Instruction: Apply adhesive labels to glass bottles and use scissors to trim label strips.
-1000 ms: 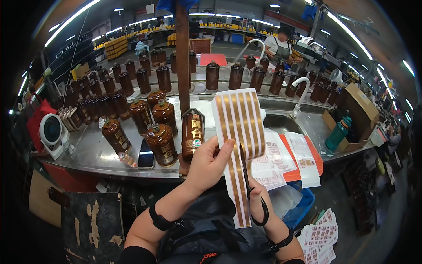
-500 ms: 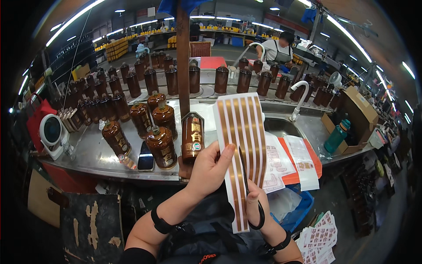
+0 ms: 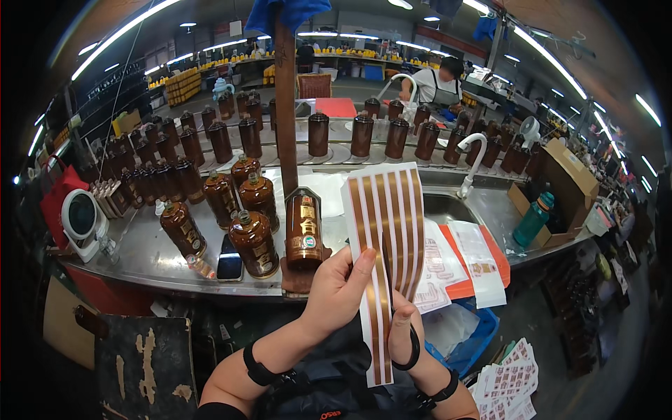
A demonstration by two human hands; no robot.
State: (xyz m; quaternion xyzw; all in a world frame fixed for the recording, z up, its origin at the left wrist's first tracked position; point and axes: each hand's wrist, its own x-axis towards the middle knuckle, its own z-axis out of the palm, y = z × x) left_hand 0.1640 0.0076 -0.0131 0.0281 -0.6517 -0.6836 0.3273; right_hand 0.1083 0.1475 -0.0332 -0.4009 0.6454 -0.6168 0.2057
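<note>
My left hand [image 3: 341, 287] pinches a white sheet with gold-brown stripes [image 3: 392, 203] between thumb and fingers, holding it upright in front of me. In my right hand [image 3: 402, 329] is a pair of scissors [image 3: 414, 352], whose black handle loop shows by the palm. Their blades run up into the sheet between two stripes and are mostly hidden. Below the cut, a narrow striped part [image 3: 378, 350] hangs down apart from the wider part. Just left of the sheet lies a brown bottle with gold lettering [image 3: 304, 241] on a wooden rest.
Several brown bottles [image 3: 253, 245] and a phone [image 3: 230, 259] stand or lie on the metal counter at left. A conveyor with bottles [image 3: 361, 136] runs behind. At right are a sink tap [image 3: 472, 164], an orange folder [image 3: 458, 288], a green flask [image 3: 534, 220] and a blue bin [image 3: 483, 339].
The scissor blades, seen along the sheet before, are now mostly hidden, and the slit between the stripes has opened wider. Sheet and hands sit slightly lower in the view, which has shifted a little.
</note>
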